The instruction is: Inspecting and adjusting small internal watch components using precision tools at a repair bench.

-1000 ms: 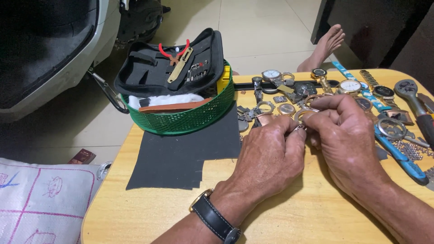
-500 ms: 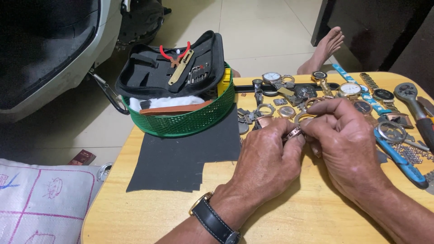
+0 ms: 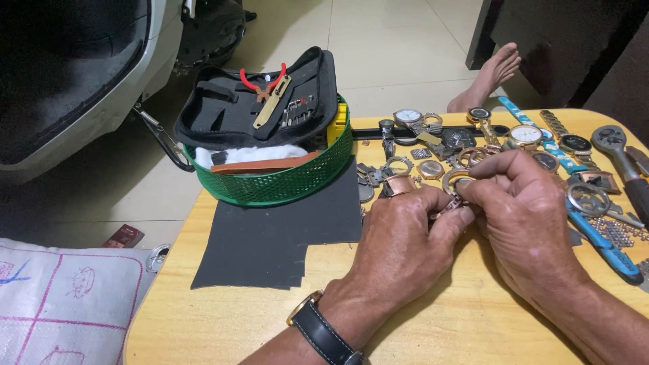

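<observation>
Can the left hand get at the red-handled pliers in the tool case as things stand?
Probably not right away: the left hand is pinching a small watch part with the right hand. Otherwise the red-handled pliers lie exposed.

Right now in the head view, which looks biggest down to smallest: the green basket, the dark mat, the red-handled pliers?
1. Dark mat and green basket: look alike, and the basket lies farther off, so unranked.
2. Red-handled pliers, smallest.
</observation>
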